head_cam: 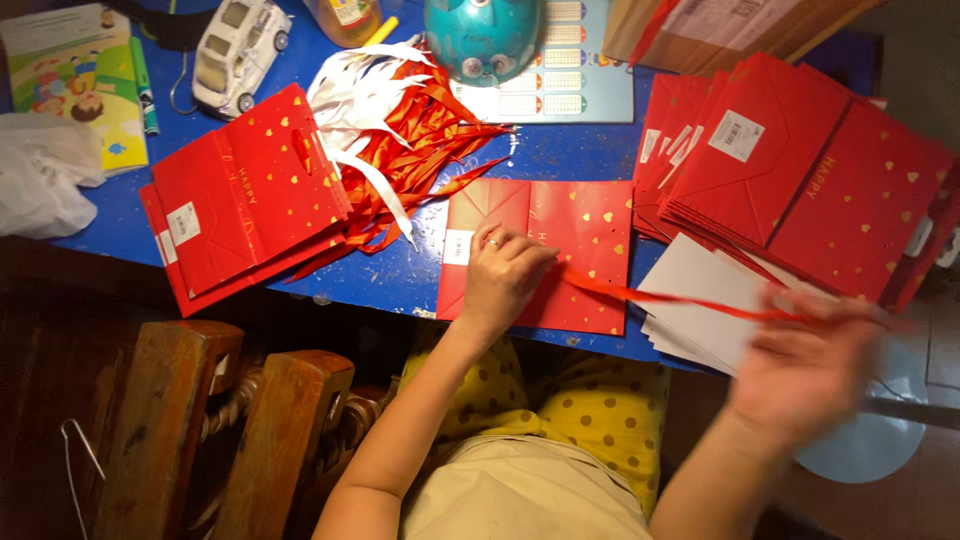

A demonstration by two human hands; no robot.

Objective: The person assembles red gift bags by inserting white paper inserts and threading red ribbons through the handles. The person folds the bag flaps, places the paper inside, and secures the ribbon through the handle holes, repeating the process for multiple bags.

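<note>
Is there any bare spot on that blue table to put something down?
Little. One bare strip of blue table lies between the ribbon pile, the chart and the flat red bag under the left hand. Both sides are crowded with bag stacks.

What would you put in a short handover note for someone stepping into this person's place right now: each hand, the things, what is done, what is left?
Left hand presses on the flat red gift bag at the blue table edge.
Right hand, blurred, pulls a red ribbon taut from that bag.
Stack of red bags lies left, larger stack right, loose ribbons behind, white cards beside.
Done: ribbon drawn through, apparently.
Left: cannot tell which stack is finished.
</note>
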